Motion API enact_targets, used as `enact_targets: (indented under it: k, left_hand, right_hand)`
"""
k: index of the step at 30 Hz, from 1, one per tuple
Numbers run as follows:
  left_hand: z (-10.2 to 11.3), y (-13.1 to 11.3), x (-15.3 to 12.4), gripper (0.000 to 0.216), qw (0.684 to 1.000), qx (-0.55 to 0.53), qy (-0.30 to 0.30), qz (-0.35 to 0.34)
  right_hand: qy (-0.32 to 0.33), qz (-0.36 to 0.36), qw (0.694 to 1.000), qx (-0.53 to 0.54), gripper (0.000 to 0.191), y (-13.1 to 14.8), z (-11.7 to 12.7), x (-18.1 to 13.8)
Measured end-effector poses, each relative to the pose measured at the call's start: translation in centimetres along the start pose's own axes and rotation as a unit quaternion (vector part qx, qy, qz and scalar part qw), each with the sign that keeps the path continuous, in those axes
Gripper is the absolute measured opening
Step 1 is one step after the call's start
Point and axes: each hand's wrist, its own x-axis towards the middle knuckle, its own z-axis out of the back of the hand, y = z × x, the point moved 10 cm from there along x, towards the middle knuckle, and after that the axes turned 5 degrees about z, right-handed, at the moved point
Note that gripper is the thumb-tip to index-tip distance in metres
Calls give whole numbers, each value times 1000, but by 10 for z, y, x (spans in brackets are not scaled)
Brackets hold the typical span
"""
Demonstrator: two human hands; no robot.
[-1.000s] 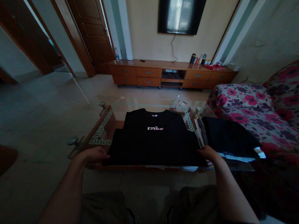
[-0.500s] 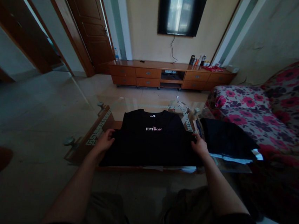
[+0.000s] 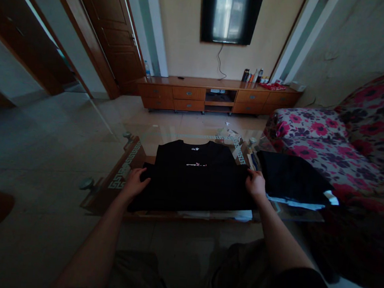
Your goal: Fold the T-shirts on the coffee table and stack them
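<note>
A black T-shirt [image 3: 191,184] lies on the glass coffee table [image 3: 118,178], its neckline toward the far side. The lower part of the shirt is raised and partly covers the pale chest print. At the left edge of the cloth, my left hand [image 3: 136,181] pinches it between thumb and fingers. My right hand [image 3: 255,184] grips the opposite edge at about the same height. Right of my right hand lies a pile of dark folded clothes [image 3: 292,178], with a light layer showing beneath.
A floral sofa [image 3: 315,135] stands at the right, close to the table. Beyond the table runs a low wooden cabinet [image 3: 190,93] with several bottles on top, under a wall-mounted television [image 3: 230,18]. Tiled floor [image 3: 59,149] spreads out at the left.
Both hands have lifted the shirt's lower part and carried it slightly away from me. The chest print, fully visible before, is now partly covered.
</note>
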Motion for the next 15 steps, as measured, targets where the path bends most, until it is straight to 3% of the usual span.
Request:
enact_targets:
  k: [5,10,13,15]
  left_hand:
    - [-15,6,-7,62,997,58,44,21]
    - [-8,0,-13,64,996,79,30,32]
    - [5,-25,-22,64,994,105,-17,20]
    - [4,-60,-33,60,992,117,-29,-34]
  right_hand:
    - [47,-11,998,-30,49,-7,-16,-2]
    - [54,-1,997,-53,51,-3,-15,-4]
    - [12,-9,996,-92,56,9,-1,-12]
    - [-15,9,992,-124,59,32,4,-22]
